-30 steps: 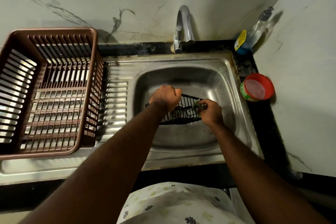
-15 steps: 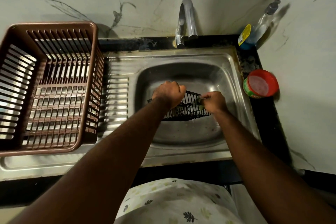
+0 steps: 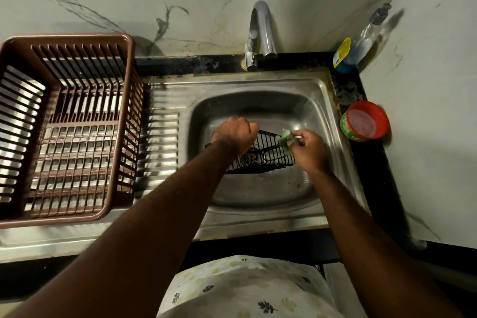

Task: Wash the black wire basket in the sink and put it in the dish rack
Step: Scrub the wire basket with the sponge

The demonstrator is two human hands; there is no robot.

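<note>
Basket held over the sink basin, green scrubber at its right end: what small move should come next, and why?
Probably draw the scrubber along the basket's right-end wires. The left hand grips the basket's left side over the sink, the right hand pinches the scrubber against it, and no water runs from the tap, so rinsing comes later.

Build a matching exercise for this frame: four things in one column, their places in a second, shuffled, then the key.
Things:
1. black wire basket
2. dish rack
3. red-lidded tub
4. green scrubber

Places:
A. on the drainboard, left of the basin
B. in the right hand
C. in the sink basin, held by the left hand
D. on the dark counter, right of the sink

Pairs: 1-C, 2-A, 3-D, 4-B
</note>
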